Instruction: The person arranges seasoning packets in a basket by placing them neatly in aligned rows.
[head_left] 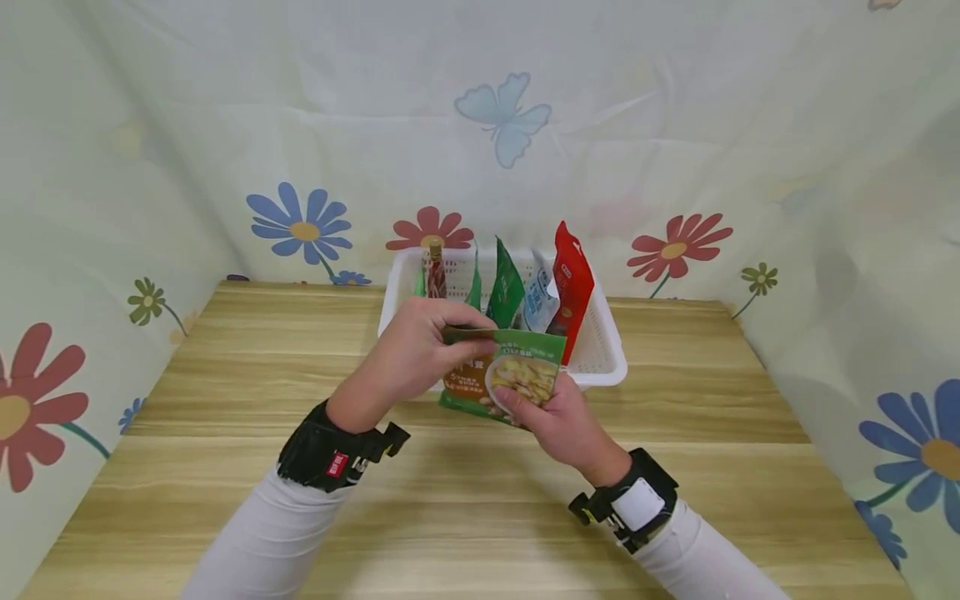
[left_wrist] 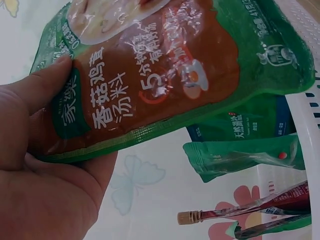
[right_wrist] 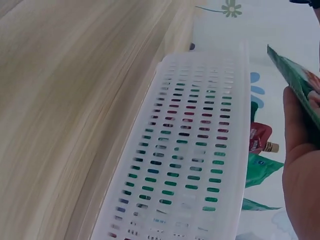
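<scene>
Just in front of the white basket [head_left: 600,354], both hands hold the green soup-mix pouch [head_left: 510,375] in the air: left hand [head_left: 416,354] pinches its top edge, right hand [head_left: 558,417] grips its bottom. Looks like mid-placement; next move needs a free slot. The red pouch [head_left: 573,283], green packets [head_left: 506,287] and bottle [head_left: 436,271] standing inside crowd the way.

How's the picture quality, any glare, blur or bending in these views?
Head view: even light, table edges bow outward. Left wrist view: glare streaks on the green packet, print readable. Right wrist view: the basket wall goes soft toward the bottom.
</scene>
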